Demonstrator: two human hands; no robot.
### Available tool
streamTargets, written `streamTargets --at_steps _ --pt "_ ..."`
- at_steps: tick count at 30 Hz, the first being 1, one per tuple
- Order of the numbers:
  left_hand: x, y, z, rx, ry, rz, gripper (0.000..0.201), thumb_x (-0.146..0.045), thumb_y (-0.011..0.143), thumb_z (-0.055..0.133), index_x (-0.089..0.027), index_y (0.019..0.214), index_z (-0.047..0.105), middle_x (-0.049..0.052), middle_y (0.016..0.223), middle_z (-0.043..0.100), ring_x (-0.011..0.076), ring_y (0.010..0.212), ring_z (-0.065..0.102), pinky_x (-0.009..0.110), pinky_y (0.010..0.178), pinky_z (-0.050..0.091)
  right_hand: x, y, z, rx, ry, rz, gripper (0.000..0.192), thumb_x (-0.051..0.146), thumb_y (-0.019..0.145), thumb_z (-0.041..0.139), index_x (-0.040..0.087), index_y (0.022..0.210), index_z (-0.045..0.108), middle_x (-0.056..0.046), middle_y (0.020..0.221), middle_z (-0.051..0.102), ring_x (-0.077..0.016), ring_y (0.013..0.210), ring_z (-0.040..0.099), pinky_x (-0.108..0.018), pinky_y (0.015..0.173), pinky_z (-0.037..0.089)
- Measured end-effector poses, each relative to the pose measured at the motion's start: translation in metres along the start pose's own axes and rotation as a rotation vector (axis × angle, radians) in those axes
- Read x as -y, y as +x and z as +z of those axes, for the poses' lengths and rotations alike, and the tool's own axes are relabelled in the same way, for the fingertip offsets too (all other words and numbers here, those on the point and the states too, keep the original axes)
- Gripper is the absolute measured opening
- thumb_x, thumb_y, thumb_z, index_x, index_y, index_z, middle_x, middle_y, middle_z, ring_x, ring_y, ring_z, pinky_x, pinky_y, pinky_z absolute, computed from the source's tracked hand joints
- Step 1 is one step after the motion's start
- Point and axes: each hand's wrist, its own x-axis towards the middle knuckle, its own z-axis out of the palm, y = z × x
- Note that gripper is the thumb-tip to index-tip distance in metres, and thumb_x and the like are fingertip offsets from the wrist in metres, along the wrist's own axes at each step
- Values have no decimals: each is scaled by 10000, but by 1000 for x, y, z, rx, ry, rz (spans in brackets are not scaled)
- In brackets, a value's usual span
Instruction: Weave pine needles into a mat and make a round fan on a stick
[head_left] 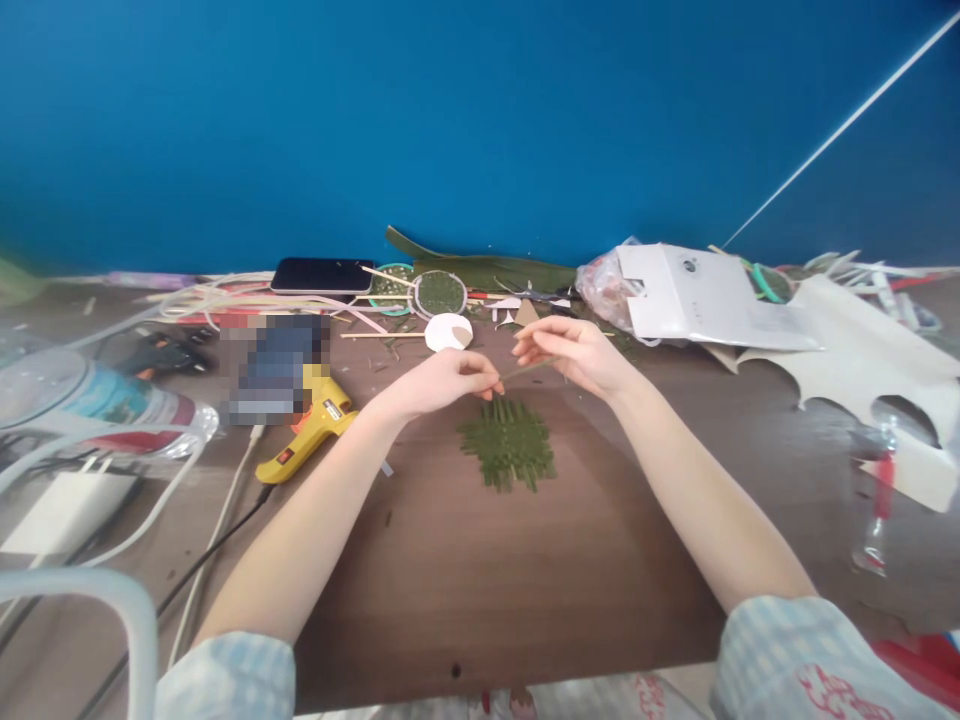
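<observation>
Both hands meet above the middle of the brown surface (450,580), and between them runs a thin green leaf strip (525,369), pinched at each end: the left hand (450,381) closes thumb and forefinger on its near end, the right hand (574,352) grips the far end with fingers curled, so neither hand is spread. The strip is so narrow and pale against the wood that only its middle reads clearly; its ends vanish inside the fingertips. Just below the hands lies a small woven mat of green strips (508,443), flat on the surface, its top edge close under the left fingertips; whether the held strip touches the mat cannot be told. To the left lies a yellow glue gun (307,435), its upper part covered by a blurred patch, with cords trailing off toward the lower left. Behind the hands sit a white disc (448,332), a round hoop filled with green (439,293), a dark phone (322,275) and a long green leaf (487,268) against the blue wall. At right, a white packet (705,300) lies on a clear bag, and a white cut-out sheet (862,360) runs out of view. The left edge is smeared by transparent plastic shapes that are hard to identify.
</observation>
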Motion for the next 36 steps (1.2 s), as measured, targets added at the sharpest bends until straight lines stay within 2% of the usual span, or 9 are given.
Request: streamTargets --at_steps 3,6,9,11,15,17,21,25,36 --pt "-1 -1 -1 0 165 -19 208 -323 779 517 -180 780 667 2 748 691 144 727 614 269 741 436 6 -2 -3 23 -117 175 331 467 820 539 163 855 667 -53 743 689 -140 702 637 -269 641 484" --pt "-2 0 1 18 219 -29 202 -311 778 505 -188 765 666 -7 733 694 146 713 618 259 719 436 12 -3 3 145 -380 299 299 441 786 581 161 861 658 -42 736 687 -127 662 621 -238 582 441" --pt "-2 0 4 32 253 -41 209 -318 783 493 -192 758 657 -11 719 688 146 702 611 255 711 433 15 -3 11 255 -517 328 232 371 733 628 159 824 646 -11 647 650 -111 588 584 -230 548 415" --pt "-2 -1 4 18 290 -45 203 -328 780 497 -197 794 652 -9 753 685 152 729 606 258 719 429 16 -4 12 264 -560 328 197 346 730 615 158 788 635 0 614 629 -107 569 567 -232 552 417" --pt "1 -4 2 -88 471 -114 234 -323 697 604 -191 890 602 18 865 652 177 780 586 264 685 419 17 -6 6 213 -660 355 182 340 734 593 164 767 623 -3 600 633 -114 545 562 -249 570 426" --pt "2 -5 3 -84 552 -147 255 -315 674 629 -188 889 578 28 879 631 184 784 578 266 662 415 19 -8 1 197 -709 377 177 338 732 590 166 759 620 -8 598 641 -121 541 565 -256 578 429" --pt "0 -7 11 -34 689 -144 270 -318 672 645 -185 890 556 48 928 603 214 886 563 281 710 416 22 -11 -2 220 -735 416 148 316 739 572 173 740 608 -9 597 647 -128 550 573 -256 581 430" --pt "-5 -5 21 -17 760 -212 331 -308 667 675 -166 933 540 79 988 576 242 954 548 304 760 420 24 -13 -1 243 -740 440 137 312 734 576 179 724 606 -5 599 649 -122 539 563 -253 581 426" --pt "-2 -3 23 -16 757 -272 316 -320 673 681 -167 917 549 87 980 570 259 939 553 321 748 420 27 -14 -4 271 -697 460 163 344 729 583 184 726 611 2 597 649 -115 535 554 -250 557 405"
